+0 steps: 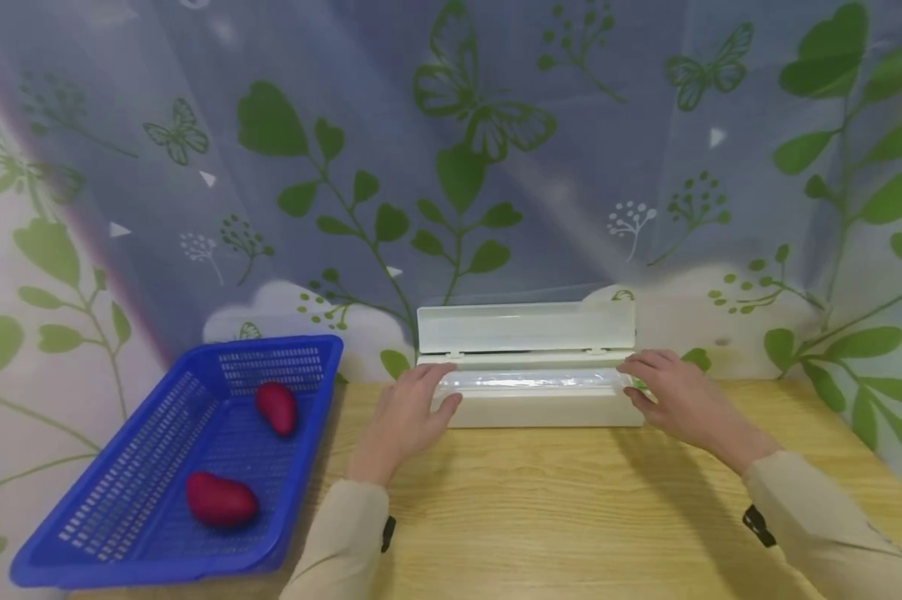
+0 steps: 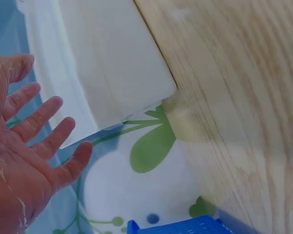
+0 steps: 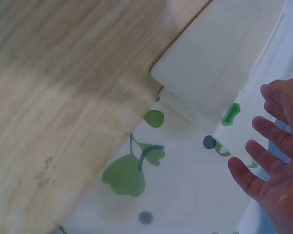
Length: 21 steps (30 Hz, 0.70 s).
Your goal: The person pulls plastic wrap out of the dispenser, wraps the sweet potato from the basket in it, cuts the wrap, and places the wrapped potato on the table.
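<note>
A long white cling film dispenser (image 1: 547,411) stands on the table with its lid (image 1: 526,330) raised at the back. Inside it lies a shiny, clear roll of film (image 1: 533,380). My left hand (image 1: 409,414) is at the dispenser's left end, thumb and fingers apart. At the opposite end is my right hand (image 1: 679,398), its fingertips by the roll's end. Both wrist views show the palms, with the left fingers (image 2: 44,119) and right fingers (image 3: 271,134) extended and spread. A small green piece (image 3: 231,114) shows at the dispenser's right end.
To the left, a blue plastic basket (image 1: 304,467) holds two dark red, rounded objects, one nearer (image 1: 222,500) and one farther back (image 1: 276,408). Behind the wooden table (image 1: 541,508) hangs a patterned cloth (image 1: 376,167) with leaves and butterflies, close behind the raised lid.
</note>
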Motion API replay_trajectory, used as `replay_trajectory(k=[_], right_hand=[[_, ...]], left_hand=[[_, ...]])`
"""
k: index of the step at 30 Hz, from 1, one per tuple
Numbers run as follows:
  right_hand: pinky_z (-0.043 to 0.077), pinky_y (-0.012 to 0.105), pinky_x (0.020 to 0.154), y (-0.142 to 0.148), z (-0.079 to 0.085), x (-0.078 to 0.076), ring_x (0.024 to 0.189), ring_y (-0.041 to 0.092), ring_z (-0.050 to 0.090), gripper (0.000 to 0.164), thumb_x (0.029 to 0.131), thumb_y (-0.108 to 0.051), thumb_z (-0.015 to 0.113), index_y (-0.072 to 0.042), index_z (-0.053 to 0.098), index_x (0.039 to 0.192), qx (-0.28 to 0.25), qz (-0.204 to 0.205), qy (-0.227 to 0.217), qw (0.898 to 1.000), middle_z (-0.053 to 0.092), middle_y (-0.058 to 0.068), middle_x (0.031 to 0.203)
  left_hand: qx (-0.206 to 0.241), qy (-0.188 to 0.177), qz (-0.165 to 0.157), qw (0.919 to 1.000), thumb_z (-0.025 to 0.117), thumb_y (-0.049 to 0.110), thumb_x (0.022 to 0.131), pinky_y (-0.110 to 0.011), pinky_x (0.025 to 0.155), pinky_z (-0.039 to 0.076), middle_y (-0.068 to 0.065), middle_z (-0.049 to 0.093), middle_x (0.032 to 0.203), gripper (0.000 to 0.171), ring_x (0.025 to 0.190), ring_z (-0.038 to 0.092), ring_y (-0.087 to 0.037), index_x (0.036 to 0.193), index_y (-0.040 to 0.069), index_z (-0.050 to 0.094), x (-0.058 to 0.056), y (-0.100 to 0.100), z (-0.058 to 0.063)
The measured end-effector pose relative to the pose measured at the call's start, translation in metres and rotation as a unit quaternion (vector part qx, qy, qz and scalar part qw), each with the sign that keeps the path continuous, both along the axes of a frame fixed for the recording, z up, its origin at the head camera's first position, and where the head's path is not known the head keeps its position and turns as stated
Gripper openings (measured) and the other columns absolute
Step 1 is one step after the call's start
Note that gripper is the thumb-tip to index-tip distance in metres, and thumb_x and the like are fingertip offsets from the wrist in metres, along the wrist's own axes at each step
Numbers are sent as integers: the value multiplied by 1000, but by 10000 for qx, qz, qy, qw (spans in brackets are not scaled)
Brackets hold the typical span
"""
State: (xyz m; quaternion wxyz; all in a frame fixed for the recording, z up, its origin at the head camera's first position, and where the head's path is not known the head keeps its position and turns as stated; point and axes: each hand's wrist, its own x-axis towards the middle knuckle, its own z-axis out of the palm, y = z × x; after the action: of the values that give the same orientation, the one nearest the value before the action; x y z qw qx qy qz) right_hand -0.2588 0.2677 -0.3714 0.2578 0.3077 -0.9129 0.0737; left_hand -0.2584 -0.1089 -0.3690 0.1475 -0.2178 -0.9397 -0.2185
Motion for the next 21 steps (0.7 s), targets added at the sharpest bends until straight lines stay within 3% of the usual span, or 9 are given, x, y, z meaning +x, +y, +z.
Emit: replay_trajectory(k=[6, 12, 18, 21], right_hand=[[57, 56, 88, 0, 7, -14, 110, 43, 66, 28, 89, -4, 74, 2, 72, 116, 293, -182, -484, 9982, 72, 21, 117], [58, 57, 85, 4, 7, -25, 113, 45, 65, 26, 92, -7, 72, -2, 73, 117, 450, -444, -897, 9940, 72, 20, 119], [59, 50, 75, 2, 2, -35, 106, 42, 67, 9, 93, -5, 70, -7, 76, 99, 346, -234, -942, 9947, 75, 11, 107], [56, 43, 66, 0, -1, -38, 97, 37, 68, 10, 93, -1, 67, -9, 72, 92, 253, -228, -936, 9950, 73, 5, 96]], left_hand=[[-260, -294, -15, 9992, 57, 26, 103, -63, 100, 51, -16, 63, 139, 41, 127, 60, -40, 142, 14, 58, -24, -1, -2], [-469, -556, 93, 9973, 55, 21, 103, -63, 99, 51, -12, 66, 138, 38, 127, 60, -39, 140, 18, 60, -38, -3, -8], [-468, -659, 202, 9965, 55, 23, 103, -65, 100, 50, -13, 66, 135, 36, 128, 58, -41, 137, 16, 64, -46, -5, -10], [-464, -623, 200, 9968, 56, 24, 102, -61, 96, 53, -13, 68, 133, 34, 126, 60, -41, 134, 15, 66, -50, -5, -10]])
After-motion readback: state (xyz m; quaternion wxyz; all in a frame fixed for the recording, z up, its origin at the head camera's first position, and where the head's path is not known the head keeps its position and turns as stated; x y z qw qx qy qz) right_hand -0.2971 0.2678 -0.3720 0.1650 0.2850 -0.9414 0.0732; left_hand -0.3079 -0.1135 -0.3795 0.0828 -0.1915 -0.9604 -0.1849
